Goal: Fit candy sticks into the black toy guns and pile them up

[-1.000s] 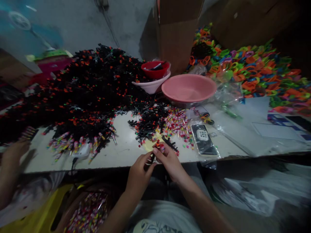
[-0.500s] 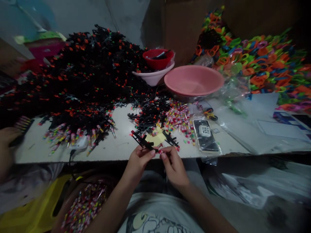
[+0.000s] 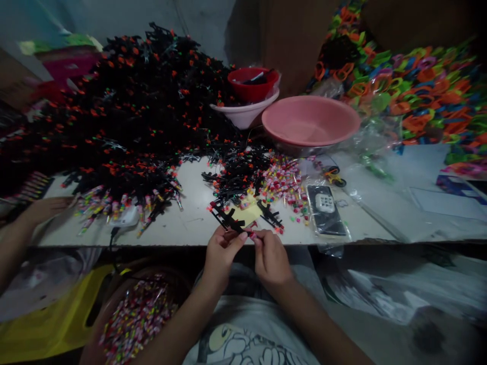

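Note:
My left hand [image 3: 221,254] is closed around the rear end of a black toy gun [image 3: 231,221] with red bits at its far tip. The gun points away to the upper left, over the table's front edge. My right hand [image 3: 271,255] pinches a small pink-red piece [image 3: 251,235] against the gun's near end; my fingertips partly cover it. A second black toy gun [image 3: 269,217] lies just beyond my right hand, beside a yellow paper [image 3: 245,215]. Behind them are a heap of small black toy guns [image 3: 243,170] and a pile of small pink and multicoloured pieces [image 3: 283,177].
At the left, a co-worker's hand [image 3: 49,209] reaches to colourful tubes [image 3: 91,200]. A large black heap [image 3: 152,101] fills the back left. Red bowl [image 3: 253,91], pink basin [image 3: 312,119], bagged phone [image 3: 327,215] and white charger [image 3: 127,216] stand about. A tub of pieces [image 3: 139,314] sits below.
The co-worker's hand has moved right, towards the colourful tubes. My view has shifted slightly. My hands keep hold of the toy gun and the small piece, now pressed closer together.

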### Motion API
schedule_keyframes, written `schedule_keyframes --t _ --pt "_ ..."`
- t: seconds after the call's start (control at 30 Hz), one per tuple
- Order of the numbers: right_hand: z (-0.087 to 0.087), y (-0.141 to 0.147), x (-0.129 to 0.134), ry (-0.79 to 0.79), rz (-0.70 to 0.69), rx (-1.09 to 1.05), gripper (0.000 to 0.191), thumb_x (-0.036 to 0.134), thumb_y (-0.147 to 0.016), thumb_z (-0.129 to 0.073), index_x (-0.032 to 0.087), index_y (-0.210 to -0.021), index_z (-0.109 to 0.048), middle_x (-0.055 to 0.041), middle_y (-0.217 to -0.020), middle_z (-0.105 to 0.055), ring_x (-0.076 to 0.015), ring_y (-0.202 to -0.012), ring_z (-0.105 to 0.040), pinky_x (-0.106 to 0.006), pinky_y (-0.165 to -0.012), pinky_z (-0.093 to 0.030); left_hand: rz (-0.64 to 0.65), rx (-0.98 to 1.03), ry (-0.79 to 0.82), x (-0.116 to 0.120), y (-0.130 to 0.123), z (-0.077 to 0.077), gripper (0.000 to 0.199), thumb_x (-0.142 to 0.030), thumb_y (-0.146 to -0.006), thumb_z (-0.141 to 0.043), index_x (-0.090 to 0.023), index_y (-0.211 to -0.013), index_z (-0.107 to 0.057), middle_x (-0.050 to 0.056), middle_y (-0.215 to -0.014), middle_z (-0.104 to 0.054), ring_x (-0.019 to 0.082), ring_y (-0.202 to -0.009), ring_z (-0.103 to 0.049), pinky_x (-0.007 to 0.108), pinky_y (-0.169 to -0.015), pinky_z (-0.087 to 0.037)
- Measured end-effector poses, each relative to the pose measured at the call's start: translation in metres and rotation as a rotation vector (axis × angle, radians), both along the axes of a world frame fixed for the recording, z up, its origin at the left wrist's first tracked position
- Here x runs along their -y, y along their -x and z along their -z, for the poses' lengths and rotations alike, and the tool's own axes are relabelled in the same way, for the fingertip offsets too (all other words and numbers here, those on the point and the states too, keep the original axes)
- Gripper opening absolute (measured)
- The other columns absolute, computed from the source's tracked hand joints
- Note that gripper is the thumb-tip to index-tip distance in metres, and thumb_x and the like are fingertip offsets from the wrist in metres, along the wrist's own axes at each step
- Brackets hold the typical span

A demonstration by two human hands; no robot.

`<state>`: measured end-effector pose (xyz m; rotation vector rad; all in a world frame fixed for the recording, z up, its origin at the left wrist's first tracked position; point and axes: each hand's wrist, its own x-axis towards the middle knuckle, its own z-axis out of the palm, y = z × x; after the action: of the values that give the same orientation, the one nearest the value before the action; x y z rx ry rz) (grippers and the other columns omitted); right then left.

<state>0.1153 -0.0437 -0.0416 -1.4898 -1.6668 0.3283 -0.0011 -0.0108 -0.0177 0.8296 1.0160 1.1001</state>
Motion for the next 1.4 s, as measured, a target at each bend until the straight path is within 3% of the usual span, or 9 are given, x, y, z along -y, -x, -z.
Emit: schedule_keyframes --t 0.2,0.37,0.6,0.77,0.9,1.03,1.13,1.27,1.4 --pt "0.009 0.004 -0.002 -0.03 0.077 0.264 0.029 0.033 -0.097 -0.034 0.012 -0.099 -0.055 -0.012 -0.086 -0.061 -0.0241 -0.078 -0.053 -0.036 -0.07 -0.039 -0.014 0.062 0.129 0.003 -0.001 0.007 0.033 -0.027 -0.069 -0.075 -0.014 -0.099 -0.069 0.009 -0.102 -0.073 0.024 -0.102 -0.064 0.035 -0.095 -0.044" --pt "0.011 -0.005 -0.006 -0.012 -0.049 0.375 0.031 0.033 -0.097 -0.035 0.014 -0.087 -0.057 -0.01 -0.079 -0.058 -0.0227 -0.072 -0.049 -0.034 -0.066 -0.036 0.0 0.037 0.196 0.004 0.004 0.008 0.034 -0.033 -0.07 -0.073 -0.012 -0.097 -0.073 0.012 -0.106 -0.071 0.027 -0.109 -0.061 0.037 -0.096 -0.044" --pt "0.007 0.0 -0.008 0.049 -0.129 0.165 0.021 0.024 -0.092 -0.041 0.018 -0.078 -0.055 -0.0038 -0.069 -0.057 -0.0171 -0.063 -0.05 -0.028 -0.06 -0.035 0.028 -0.038 0.173 0.004 0.006 0.014 0.036 -0.039 -0.069 -0.074 -0.011 -0.092 -0.073 0.012 -0.098 -0.073 0.025 -0.097 -0.065 0.036 -0.094 -0.045" --pt "0.008 -0.009 -0.015 0.14 -0.141 0.156 0.024 0.037 -0.089 -0.051 0.017 -0.103 -0.057 -0.0084 -0.094 -0.061 -0.0231 -0.09 -0.056 -0.033 -0.077 -0.04 -0.111 -0.142 0.052 -0.024 0.032 0.01 0.035 -0.041 -0.069 -0.072 -0.013 -0.089 -0.064 0.008 -0.085 -0.071 0.018 -0.075 -0.066 0.031 -0.074 -0.051" --pt "0.017 -0.042 -0.021 0.145 0.039 0.228 0.03 0.038 -0.091 -0.049 0.018 -0.111 -0.056 -0.0091 -0.098 -0.06 -0.0249 -0.093 -0.056 -0.038 -0.081 -0.038 -0.37 -0.592 -0.195 -0.085 0.099 -0.005 0.034 -0.043 -0.069 -0.067 -0.017 -0.087 -0.054 0.001 -0.071 -0.064 0.013 -0.053 -0.055 0.026 -0.055 -0.046" --pt "0.023 -0.072 -0.023 0.184 0.26 0.416 0.026 0.038 -0.09 -0.05 0.021 -0.108 -0.06 -0.0087 -0.098 -0.059 -0.0268 -0.092 -0.055 -0.038 -0.076 -0.036 -0.558 -1.265 -0.357 -0.137 0.166 -0.032 0.028 -0.036 -0.076 -0.057 -0.016 -0.096 -0.06 0.007 -0.089 -0.065 0.021 -0.082 -0.06 0.035 -0.078 -0.049" --pt "0.023 -0.08 -0.022 0.241 0.319 0.501 0.027 0.038 -0.089 -0.052 0.023 -0.109 -0.061 -0.0089 -0.102 -0.059 -0.028 -0.096 -0.055 -0.038 -0.075 -0.034 -0.546 -1.546 -0.334 -0.148 0.185 -0.046 0.036 -0.033 -0.08 -0.054 -0.014 -0.109 -0.061 0.014 -0.11 -0.061 0.029 -0.105 -0.057 0.044 -0.093 -0.044" --pt "0.024 -0.075 -0.022 0.279 0.286 0.508 0.023 0.036 -0.086 -0.056 0.022 -0.103 -0.062 -0.008 -0.103 -0.061 -0.0275 -0.096 -0.055 -0.038 -0.077 -0.033 -0.465 -1.723 -0.378 -0.132 0.162 -0.032 0.051 -0.039 -0.079 -0.057 -0.012 -0.123 -0.056 0.021 -0.135 -0.045 0.04 -0.125 -0.042 0.056 -0.103 -0.032" --pt "0.028 -0.072 -0.027 0.258 0.281 0.379 0.016 0.031 -0.085 -0.055 0.019 -0.095 -0.057 -0.0074 -0.093 -0.064 -0.0258 -0.091 -0.056 -0.039 -0.08 -0.034 -0.077 -1.494 -0.691 -0.092 0.102 0.009 0.04 -0.036 -0.081 -0.055 -0.017 -0.116 -0.059 0.016 -0.127 -0.052 0.032 -0.119 -0.048 0.049 -0.103 -0.036"
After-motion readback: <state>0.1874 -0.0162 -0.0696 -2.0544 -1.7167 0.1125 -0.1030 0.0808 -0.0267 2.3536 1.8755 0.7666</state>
